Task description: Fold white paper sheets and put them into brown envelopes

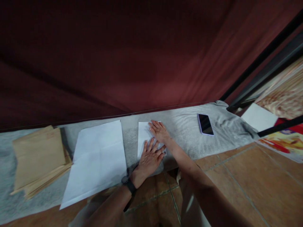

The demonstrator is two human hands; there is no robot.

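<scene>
A small folded white paper [143, 136] lies on a grey cloth [184, 126] spread on the floor. My left hand [149, 159], with a black band on its wrist, presses flat on the paper's near end. Flat on the paper's far right part rests my right hand [160, 131], fingers together and pointing away from me. Both hands touch the paper and hold nothing else.
A large white sheet [98, 160] lies left of the folded paper. Further left sits a stack of brown envelopes [39, 159]. A phone [205, 124] lies face up on the cloth to the right. Dark red curtain behind; tiled floor [236, 186] in front.
</scene>
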